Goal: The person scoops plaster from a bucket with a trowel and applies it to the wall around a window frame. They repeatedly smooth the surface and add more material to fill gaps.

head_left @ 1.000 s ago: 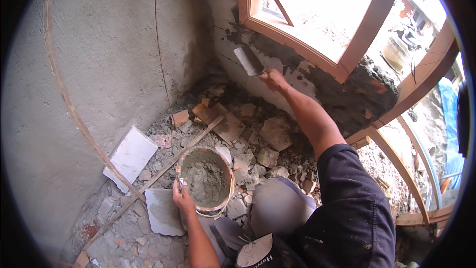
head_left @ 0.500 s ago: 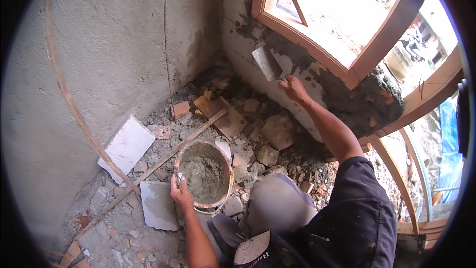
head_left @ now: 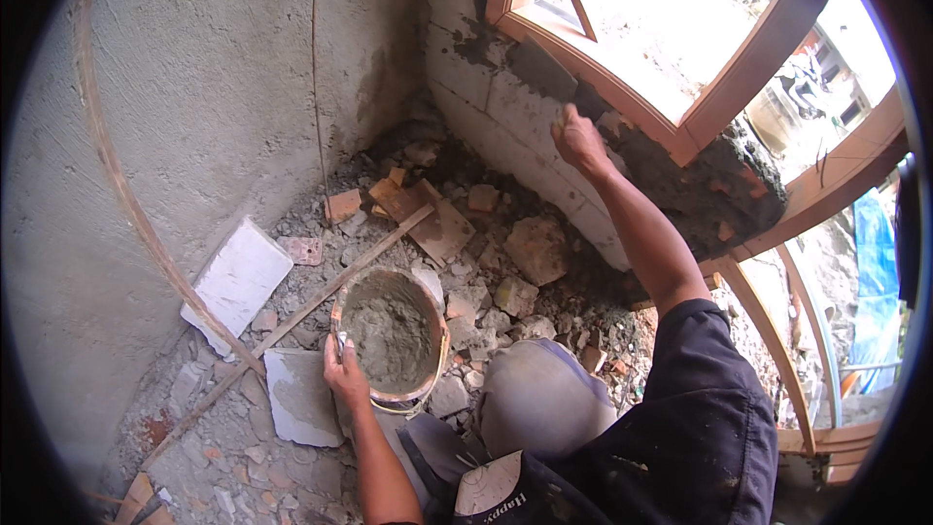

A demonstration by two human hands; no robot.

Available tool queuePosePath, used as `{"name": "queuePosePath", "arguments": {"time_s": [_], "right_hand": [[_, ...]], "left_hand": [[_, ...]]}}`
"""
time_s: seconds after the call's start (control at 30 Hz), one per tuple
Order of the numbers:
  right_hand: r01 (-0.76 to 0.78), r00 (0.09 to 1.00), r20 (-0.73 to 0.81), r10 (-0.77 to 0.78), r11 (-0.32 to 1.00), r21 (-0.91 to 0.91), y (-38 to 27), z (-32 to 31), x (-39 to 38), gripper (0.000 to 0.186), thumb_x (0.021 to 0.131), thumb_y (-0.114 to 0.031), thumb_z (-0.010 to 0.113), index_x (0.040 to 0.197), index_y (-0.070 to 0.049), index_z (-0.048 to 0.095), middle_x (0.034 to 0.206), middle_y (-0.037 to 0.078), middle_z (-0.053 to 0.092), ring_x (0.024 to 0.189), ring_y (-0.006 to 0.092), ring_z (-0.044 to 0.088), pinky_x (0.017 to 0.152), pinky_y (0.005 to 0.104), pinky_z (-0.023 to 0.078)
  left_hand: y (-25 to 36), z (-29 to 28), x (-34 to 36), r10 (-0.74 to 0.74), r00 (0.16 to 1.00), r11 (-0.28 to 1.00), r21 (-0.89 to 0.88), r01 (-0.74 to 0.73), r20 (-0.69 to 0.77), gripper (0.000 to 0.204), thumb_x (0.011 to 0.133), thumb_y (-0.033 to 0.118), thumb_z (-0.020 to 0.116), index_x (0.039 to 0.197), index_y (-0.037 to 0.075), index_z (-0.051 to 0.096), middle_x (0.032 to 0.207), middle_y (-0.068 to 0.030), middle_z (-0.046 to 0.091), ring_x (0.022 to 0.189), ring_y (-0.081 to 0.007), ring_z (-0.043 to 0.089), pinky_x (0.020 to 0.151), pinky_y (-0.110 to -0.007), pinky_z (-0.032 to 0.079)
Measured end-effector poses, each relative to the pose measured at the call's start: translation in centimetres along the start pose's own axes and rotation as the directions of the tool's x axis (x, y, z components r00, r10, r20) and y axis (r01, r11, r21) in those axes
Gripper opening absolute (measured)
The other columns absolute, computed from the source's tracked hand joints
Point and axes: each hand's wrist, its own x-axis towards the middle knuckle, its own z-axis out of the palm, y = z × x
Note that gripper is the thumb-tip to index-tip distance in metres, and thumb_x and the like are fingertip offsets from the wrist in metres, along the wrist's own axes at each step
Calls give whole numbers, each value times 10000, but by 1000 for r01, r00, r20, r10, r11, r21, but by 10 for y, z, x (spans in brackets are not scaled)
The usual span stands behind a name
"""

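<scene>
Holding the 2 hands well apart, clamped on 2 different things. Clasping the left side of a round mortar bucket (head_left: 337,311) with the left hand (head_left: 347,377), thumb and fingers about the rim, probably to steady it on such uneven rubble (head_left: 481,335). Set just beside the bent knee (head_left: 544,399), likely for easy reach. Loaded inside with grey wet mortar (head_left: 389,335), seemingly thick enough to hold its lumps. Gripping a flat plastering trowel (head_left: 544,70) in the right hand (head_left: 583,144), at the end of an outstretched arm, with the handle mostly hidden by the fist. Laid nearly parallel to the low block wall (head_left: 515,119), just under the salmon-coloured window frame (head_left: 604,86), perhaps so as to meet the surface broadly; cannot tell how much of the blade touches. Smeared with darker mortar farther right along the wall, below the frame's corner. Lying across the rubble beyond the bucket, a long wooden batten (head_left: 355,272). Leaning near its left end, a white slab (head_left: 238,277), probably put there out of the way.
</scene>
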Motion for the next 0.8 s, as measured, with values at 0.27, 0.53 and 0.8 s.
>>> {"name": "queuePosePath", "arguments": {"time_s": [0.27,0.53,0.8], "right_hand": [[240,938,-296,-178,953,187,-22,-21,-11,340,919,-256,579,1143,-22,478,1012,282,625,961,469,619,797,529,480],[3,998,58,-6,999,44,-8,-12,2,373,949,-289,581,1194,-52,431,937,314,653,926,513,623,776,559,475],[275,943,-283,-177,892,358,-34,-35,-7,355,887,-197,583,1176,-41,449,904,272,662,849,456,668,749,502,511]], "left_hand": [[-12,3,2,-60,998,989,-132,64,34,458,940,161,608,1299,-118,544,1253,-206,637,1134,-271,607,991,-362,445],[-14,2,3,16,1000,999,-52,-15,24,466,933,180,626,1284,-118,553,1221,-261,641,1103,-350,633,962,-390,474],[-13,2,3,-7,1000,1000,5,6,15,484,934,202,610,1296,-113,548,1246,-231,637,1135,-307,615,992,-367,450]]}}
